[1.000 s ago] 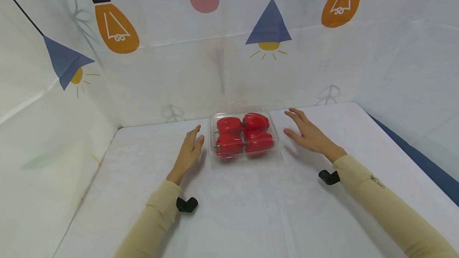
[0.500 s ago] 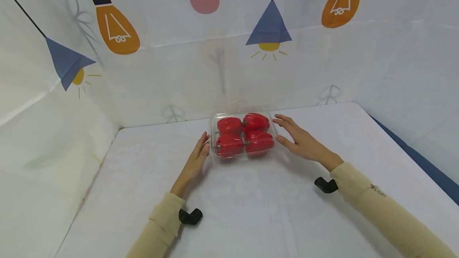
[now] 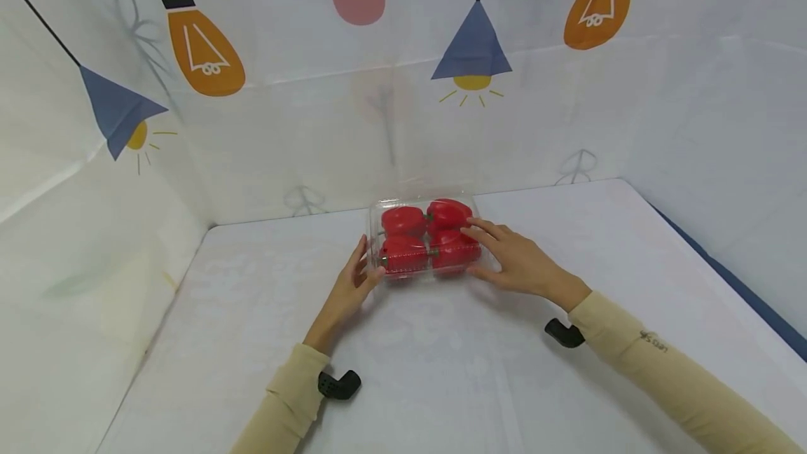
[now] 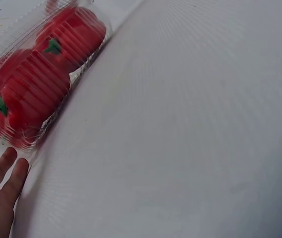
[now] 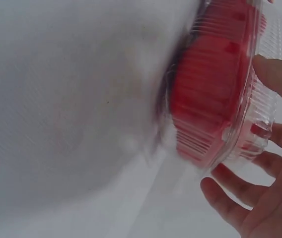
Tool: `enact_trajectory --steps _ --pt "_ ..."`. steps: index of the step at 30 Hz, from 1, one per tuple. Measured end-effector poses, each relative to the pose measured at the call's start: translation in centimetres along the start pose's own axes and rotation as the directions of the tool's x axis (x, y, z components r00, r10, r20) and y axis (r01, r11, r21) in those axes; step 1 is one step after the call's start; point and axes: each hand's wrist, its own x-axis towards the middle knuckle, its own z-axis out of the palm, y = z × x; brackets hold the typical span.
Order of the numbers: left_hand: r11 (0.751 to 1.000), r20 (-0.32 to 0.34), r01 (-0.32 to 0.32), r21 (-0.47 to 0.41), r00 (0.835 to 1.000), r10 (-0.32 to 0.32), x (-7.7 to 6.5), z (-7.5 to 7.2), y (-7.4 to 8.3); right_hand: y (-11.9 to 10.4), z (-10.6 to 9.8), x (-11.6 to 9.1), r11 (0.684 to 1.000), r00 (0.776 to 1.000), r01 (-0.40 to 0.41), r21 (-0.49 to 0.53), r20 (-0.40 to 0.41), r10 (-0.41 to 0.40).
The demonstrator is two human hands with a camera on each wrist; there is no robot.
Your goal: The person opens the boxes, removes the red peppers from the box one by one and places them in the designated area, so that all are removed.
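A clear plastic clamshell box (image 3: pixel 429 274) with several red bell peppers (image 3: pixel 403 221) in it sits near the back of the white table. Green stems show through the ribbed wall in the left wrist view. At the box's left side is my left hand (image 3: pixel 345 294), fingers extended and thumb near the front left corner; whether it touches cannot be told. My right hand (image 3: pixel 520 263) reaches over the box's right side with fingers spread. In the right wrist view its thumb (image 5: pixel 275 74) lies at the rim and the other fingers spread around the end.
The white tabletop (image 3: pixel 429 370) stretches in front of the box. Behind it hangs a pale cloth backdrop (image 3: pixel 284 139) printed with lamps and bulbs. A black wrist camera (image 3: pixel 339 384) sits under the left cuff and another black camera (image 3: pixel 564 333) under the right.
Both hands have moved inward to the box, the left from the left side and the right from the right, now overlapping its edge. The box has stayed in place.
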Motion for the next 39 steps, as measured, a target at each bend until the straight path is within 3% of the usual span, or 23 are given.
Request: enact_trajectory --steps 9,18,24,27,31,34,39 --pt "0.999 -0.005 -0.029 -0.015 1.0 0.029 0.2 0.0 -0.7 -0.2 -0.1 0.5 0.995 0.997 0.057 -0.081 -0.046 -0.061" --pt "0.997 0.017 -0.028 -0.07 0.999 0.029 0.3 -0.4 -1.5 0.1 -1.4 1.7 0.995 0.996 0.088 -0.05 0.038 -0.086" --pt "0.993 0.07 -0.047 -0.104 0.996 0.055 1.0 -0.9 -3.6 -0.1 -2.1 2.1 0.988 0.988 0.133 -0.082 0.094 -0.125" --pt "0.977 0.117 -0.092 -0.193 0.986 0.116 1.2 -1.2 -4.4 -0.5 -2.2 2.2 0.983 0.984 0.129 -0.127 0.141 -0.111" --pt "0.923 0.155 -0.088 -0.374 0.976 0.156 1.2 -1.6 -4.6 -1.1 -2.1 2.1 0.971 0.976 0.128 -0.2 0.198 -0.088" --pt "0.914 0.119 -0.059 -0.401 0.986 0.116 1.1 -1.6 -4.5 -1.5 -2.0 2.0 0.953 0.971 0.151 -0.263 0.218 -0.094" --pt "0.947 -0.016 -0.018 -0.321 1.0 0.014 1.4 -1.0 -4.3 -2.1 -2.0 1.9 0.916 0.968 0.188 -0.355 0.227 -0.11"
